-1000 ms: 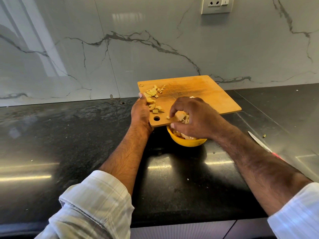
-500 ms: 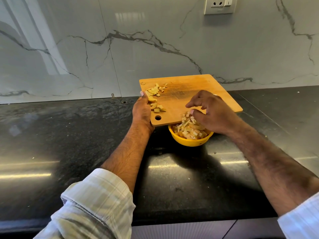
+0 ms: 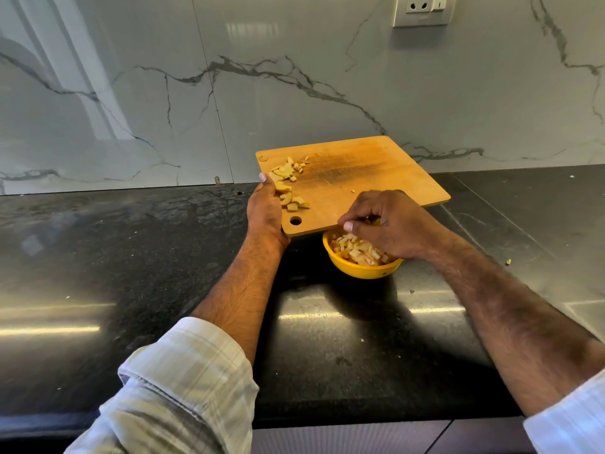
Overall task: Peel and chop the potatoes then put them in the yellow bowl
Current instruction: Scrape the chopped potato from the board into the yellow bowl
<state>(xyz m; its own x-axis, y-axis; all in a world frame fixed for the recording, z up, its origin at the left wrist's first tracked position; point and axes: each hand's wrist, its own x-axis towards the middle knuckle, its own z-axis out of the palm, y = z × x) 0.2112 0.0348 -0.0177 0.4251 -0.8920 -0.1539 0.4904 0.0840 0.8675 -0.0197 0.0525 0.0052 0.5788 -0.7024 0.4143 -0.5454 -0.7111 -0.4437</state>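
Bright, glary countertop (edges warped)

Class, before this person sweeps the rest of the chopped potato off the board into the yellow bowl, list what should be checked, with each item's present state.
1. Wooden board held firm by left hand: ok.
2. Board's near edge over yellow bowl: ok.
3. Bowl has room left: cannot tell; it looks nearly full.
4. Leftover potato pieces lined up with bowl: not ok; they lie at the board's left edge.
5. Right hand free to sweep: cannot tell; its fingers are curled over the bowl.
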